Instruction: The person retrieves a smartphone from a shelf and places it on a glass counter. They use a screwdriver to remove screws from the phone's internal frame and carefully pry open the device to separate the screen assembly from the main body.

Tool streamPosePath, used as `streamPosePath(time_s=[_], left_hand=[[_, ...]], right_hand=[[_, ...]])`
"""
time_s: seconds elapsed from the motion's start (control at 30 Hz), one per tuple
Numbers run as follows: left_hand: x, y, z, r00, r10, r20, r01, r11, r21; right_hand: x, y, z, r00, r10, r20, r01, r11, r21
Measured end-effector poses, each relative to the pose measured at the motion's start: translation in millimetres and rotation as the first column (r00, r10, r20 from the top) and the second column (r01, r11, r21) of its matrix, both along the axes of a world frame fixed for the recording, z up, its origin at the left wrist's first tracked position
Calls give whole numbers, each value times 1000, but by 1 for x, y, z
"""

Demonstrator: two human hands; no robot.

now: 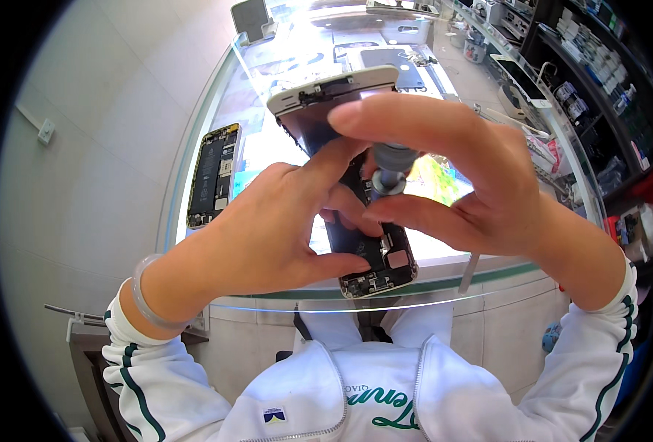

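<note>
My left hand (267,221) grips an opened smartphone (398,259), thumb on its near end and fingers curled over its middle. Bare inner parts show, among them a dark battery and small metal plates. A white-framed screen panel (323,121) stands tilted up from the phone's far end; my hands cover where the two meet. Above the phone, my right hand (481,169) is closed around a grey screwdriver (393,158), held upright with the forefinger stretched over its top. The driver's tip is hidden, so contact with the phone cannot be made out.
On the left of the lit glass counter (267,296) lies another opened phone (212,177) with a dark battery. A white-framed phone (520,79) rests on the right ledge. A grey stand (250,20) is at the far left corner. Shelves (599,74) with supplies line the right.
</note>
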State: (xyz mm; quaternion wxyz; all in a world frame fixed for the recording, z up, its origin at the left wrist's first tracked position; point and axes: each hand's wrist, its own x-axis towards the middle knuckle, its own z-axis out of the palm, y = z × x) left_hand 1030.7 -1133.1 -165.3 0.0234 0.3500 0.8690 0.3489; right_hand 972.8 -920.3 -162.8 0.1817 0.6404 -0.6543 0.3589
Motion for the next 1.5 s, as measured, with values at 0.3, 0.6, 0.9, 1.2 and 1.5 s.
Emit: streamPosePath(time_s=[0.3,0.6,0.9,1.2,1.5], left_hand=[[1,1,0,1000,-8,-17,9,999,52],[-1,-3,-4,1000,-18,12,17,999,39],[-1,-1,-5,1000,22,7,-22,1000,15],[-1,-2,-4,998,29,48,-30,999,28],[-3,-1,-5,996,12,91,-20,997,79]], right_hand=[[1,3,-3,997,62,53,-64,997,39],[-2,2,-8,998,49,34,-50,998,30],[-7,-1,-14,995,91,28,-90,996,-10],[-6,11,-7,999,45,-31,-46,999,-28],[-44,43,-1,863,-456,215,484,869,-100]])
